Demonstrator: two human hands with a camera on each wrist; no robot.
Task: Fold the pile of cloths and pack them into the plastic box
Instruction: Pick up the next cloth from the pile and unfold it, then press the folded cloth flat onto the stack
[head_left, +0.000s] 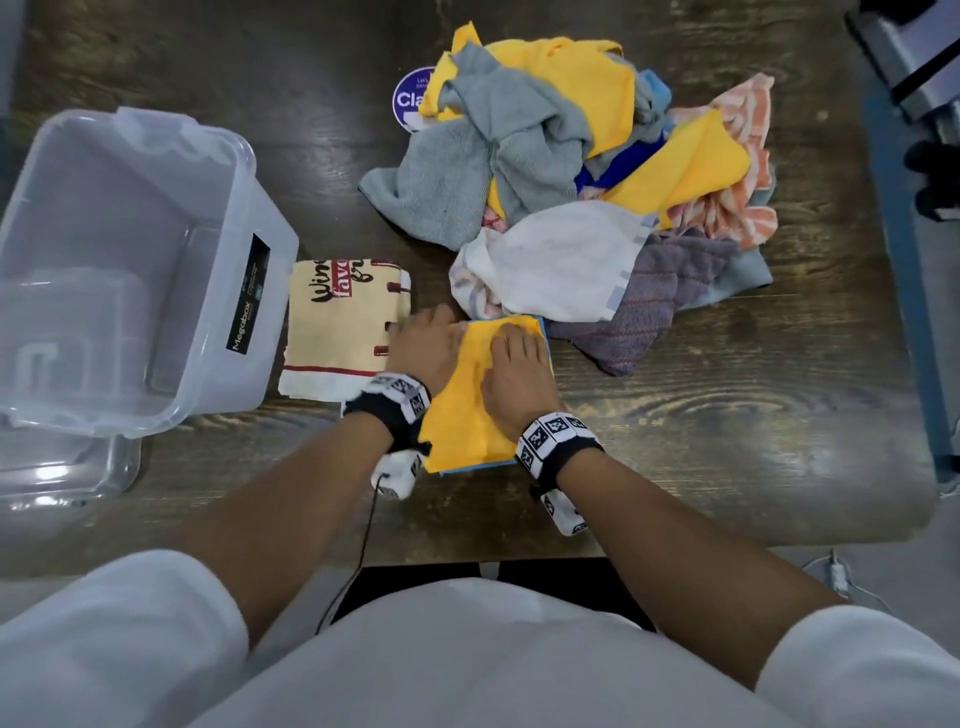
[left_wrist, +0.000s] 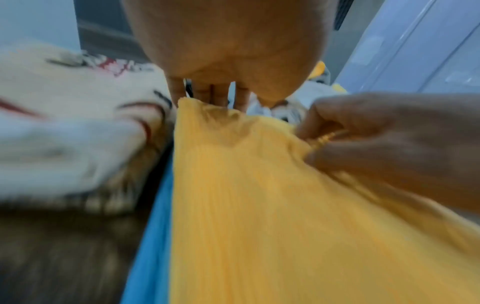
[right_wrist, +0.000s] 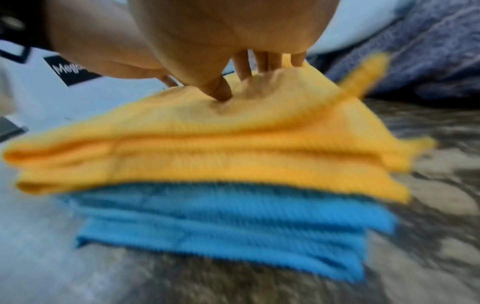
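- A folded yellow cloth (head_left: 467, 410) (ribbed, edges slightly uneven) is seen stacked on a folded blue cloth (right_wrist: 233, 222) on the wooden table (head_left: 701, 415).
- The blue cloth's layers are shown only by the right wrist view; from the head view only a thin rim is seen.
- The yellow cloth's left edge is pressed by the left hand (head_left: 423, 345), its fingers (left_wrist: 221, 94) straight and together. A ridge of the cloth is pinched by the right hand (head_left: 519, 374).
- Further left lie a folded printed tea towel (head_left: 337, 322) and the plastic box (head_left: 156, 415); the pile of cloths (head_left: 545, 171) is heaped beyond.

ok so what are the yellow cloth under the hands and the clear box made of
The yellow cloth looks like matte microfibre: fine ribbed weave, soft creases. The plastic box is translucent, glossy plastic; its inside shows through the walls.
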